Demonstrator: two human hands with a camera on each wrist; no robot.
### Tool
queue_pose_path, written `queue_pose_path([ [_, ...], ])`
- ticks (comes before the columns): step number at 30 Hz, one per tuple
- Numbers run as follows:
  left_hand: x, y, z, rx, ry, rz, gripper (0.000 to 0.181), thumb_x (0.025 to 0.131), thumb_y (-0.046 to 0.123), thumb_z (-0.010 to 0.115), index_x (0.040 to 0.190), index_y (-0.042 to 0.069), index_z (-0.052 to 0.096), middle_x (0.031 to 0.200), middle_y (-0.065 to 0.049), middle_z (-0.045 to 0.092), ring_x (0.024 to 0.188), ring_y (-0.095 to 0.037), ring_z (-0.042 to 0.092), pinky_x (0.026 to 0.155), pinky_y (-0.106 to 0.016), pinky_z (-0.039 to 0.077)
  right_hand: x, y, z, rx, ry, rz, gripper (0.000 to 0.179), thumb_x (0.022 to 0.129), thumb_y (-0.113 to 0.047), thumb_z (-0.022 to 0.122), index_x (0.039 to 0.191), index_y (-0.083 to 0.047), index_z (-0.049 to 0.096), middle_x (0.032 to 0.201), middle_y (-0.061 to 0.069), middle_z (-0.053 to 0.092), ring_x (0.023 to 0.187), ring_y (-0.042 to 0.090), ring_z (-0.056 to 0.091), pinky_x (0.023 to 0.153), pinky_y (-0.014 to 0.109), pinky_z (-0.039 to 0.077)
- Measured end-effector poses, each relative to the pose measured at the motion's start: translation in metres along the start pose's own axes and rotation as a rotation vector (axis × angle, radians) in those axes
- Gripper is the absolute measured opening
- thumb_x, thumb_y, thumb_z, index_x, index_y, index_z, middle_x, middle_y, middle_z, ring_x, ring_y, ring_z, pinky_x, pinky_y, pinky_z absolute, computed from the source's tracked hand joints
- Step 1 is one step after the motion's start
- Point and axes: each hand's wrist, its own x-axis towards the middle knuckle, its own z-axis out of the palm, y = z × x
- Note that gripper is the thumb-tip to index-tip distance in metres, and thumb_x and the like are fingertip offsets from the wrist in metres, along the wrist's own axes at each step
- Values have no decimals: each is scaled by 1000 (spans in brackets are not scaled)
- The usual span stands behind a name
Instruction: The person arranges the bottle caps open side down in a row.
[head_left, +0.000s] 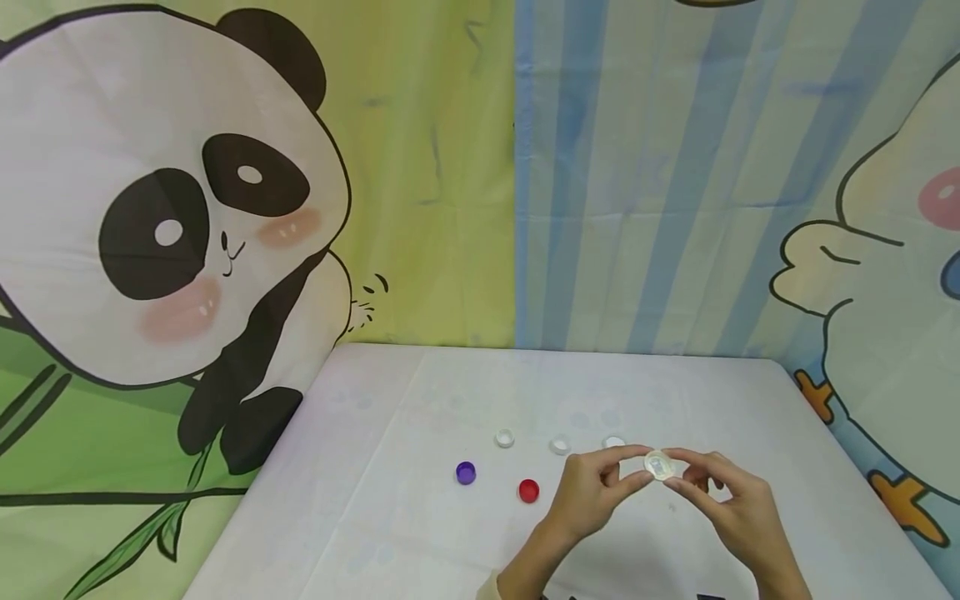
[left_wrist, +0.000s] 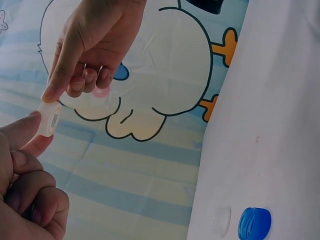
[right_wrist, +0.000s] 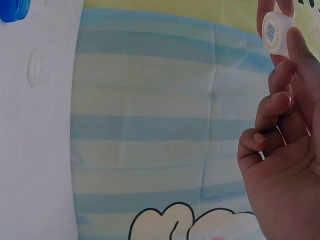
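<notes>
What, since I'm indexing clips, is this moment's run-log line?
left hand: pinches white cap | right hand: pinches same one | white cap: held above table, printed face visible | on table: red cap, purple cap

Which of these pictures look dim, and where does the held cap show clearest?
Head view: brightest, a soft shadow on the table, print on the held cap too small to read; left wrist view: dimmer, left hand in shade; right wrist view: dim too, right hand shaded, but the cap's code shows clearest.
</notes>
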Motion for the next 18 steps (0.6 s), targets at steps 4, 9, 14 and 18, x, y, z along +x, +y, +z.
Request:
queue_pose_path([
  [4,1,9,-6,-60,-12,-45,24,83,22,63,105,12,66,46,2,33,41,5,23,34,-13,20,0,1,1,7,-4,-10,37,68,-1,75,102,-15,67,67,-11,53,64,0,42,54,16,36],
  [9,4,23,-18,-198,-45,-137,24,82,16,65,104,8,66,45,-1,33,39,4,25,33,-15,21,-1,0,3,18,-7,-19,37,68,0,74,102,-14,67,65,-11,51,64,0,40,53,16,36],
  [14,4,12,-15,-398,-71,-393,24,80,26,67,101,14,68,46,0,30,37,-4,24,43,-17,31,-1,-2,5,13,-7,-19,36,69,-2,75,102,-15,67,64,-11,50,64,1,40,51,17,36],
  [18,3,1,-9,-484,-73,-553,21,78,31,68,93,17,71,47,0,31,39,-8,24,51,-20,36,-2,-3,5,10,-13,-10,37,69,-3,75,103,-16,67,64,-12,50,64,0,40,50,16,36],
])
